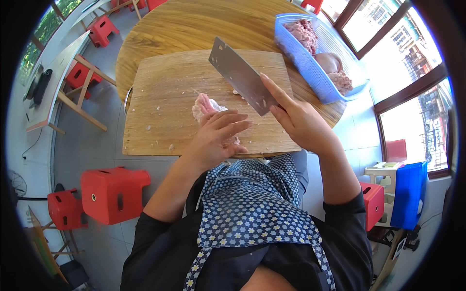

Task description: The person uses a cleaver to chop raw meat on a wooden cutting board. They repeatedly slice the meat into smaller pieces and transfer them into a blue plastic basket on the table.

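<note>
In my right hand (304,122) is the handle of a metal cleaver (242,78). Its broad blade is raised and tilted above a wooden cutting board (164,78), with scraps of meat stuck to it. My left hand (218,136) curves over a piece of raw meat with white fat (204,105) on the board, steadying it with the fingers slightly spread. Part of the meat lies hidden beneath that hand, and a bit shows near the thumb. The cleaver is to the right of the meat and apart from it. Small scraps (236,92) are scattered over the board.
The board rests on a round wooden table (174,27). At the table's right side, a blue plastic basket (304,74) holds minced meat (304,36) and more raw meat (329,62). Red plastic stools (113,194) stand on the floor to the left; another stool (372,205) is at right.
</note>
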{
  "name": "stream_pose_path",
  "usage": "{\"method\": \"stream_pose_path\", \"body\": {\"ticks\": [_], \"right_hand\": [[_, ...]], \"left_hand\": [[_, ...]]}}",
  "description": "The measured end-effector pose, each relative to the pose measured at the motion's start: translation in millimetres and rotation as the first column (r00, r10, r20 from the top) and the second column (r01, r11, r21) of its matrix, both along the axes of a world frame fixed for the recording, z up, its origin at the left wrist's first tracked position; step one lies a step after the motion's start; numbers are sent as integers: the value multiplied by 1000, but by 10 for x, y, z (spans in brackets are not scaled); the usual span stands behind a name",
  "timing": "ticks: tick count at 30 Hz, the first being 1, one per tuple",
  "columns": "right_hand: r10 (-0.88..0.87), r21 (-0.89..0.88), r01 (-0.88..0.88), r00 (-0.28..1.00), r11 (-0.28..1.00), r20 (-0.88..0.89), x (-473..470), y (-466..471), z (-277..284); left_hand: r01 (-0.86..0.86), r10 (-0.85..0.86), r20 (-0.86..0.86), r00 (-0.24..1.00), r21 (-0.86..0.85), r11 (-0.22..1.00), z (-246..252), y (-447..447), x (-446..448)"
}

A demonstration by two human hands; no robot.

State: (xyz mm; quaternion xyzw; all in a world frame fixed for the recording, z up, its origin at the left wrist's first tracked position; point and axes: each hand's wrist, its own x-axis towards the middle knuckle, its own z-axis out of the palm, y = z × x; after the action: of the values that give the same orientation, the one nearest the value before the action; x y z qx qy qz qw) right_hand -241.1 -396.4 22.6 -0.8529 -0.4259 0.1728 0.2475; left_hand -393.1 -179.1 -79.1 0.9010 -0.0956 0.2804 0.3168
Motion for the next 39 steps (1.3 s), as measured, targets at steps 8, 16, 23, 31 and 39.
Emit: {"method": "stream_pose_path", "body": {"ticks": [8,16,23,31,39], "right_hand": [[48,75,-51,998,996,40,-594,-16,-34],[-21,0,21,1000,1000,-19,-562,-12,-58],[-15,82,18,999,996,-42,-480,-43,-20],[191,-31,-189,978,982,80,-574,92,-92],[243,-199,-247,969,948,-46,-704,-138,163]], "left_hand": [[-190,193,-38,981,62,980,-171,232,-317],[-219,219,23,975,175,960,65,398,-93],[-197,231,-56,971,356,914,239,736,-322],[-135,146,-66,987,159,978,36,317,-223],[-130,130,-112,985,13,991,15,265,-275]]}}
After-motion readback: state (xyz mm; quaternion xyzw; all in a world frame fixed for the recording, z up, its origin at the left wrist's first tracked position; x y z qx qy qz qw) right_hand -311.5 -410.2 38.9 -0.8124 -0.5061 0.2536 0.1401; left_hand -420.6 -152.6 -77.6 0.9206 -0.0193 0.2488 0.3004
